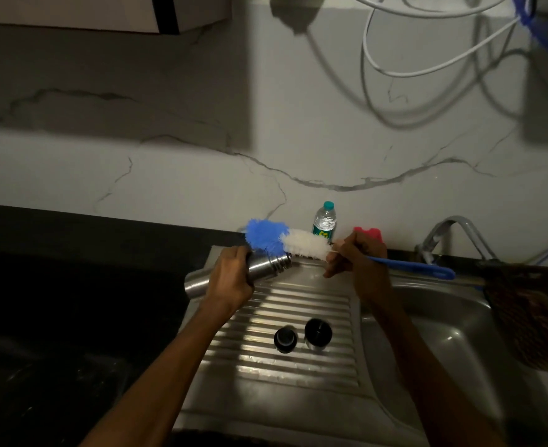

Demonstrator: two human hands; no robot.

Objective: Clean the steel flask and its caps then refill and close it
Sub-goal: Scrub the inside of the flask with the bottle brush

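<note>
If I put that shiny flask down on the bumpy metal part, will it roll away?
Probably. The steel flask is round and smooth, held sideways by the left hand, so laid flat it could roll. The drainboard ridges might slow it. Standing upright would likely be steadier, as the two caps are.

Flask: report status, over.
Left hand grips flask, mouth open. Right hand holds bottle brush, not inserted. Both caps on drainboard. Nothing blocking.

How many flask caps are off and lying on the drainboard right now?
2. A smaller black cap sits on the ribbed drainboard, and a larger dark cap stands just to its right. None other visible.
</note>
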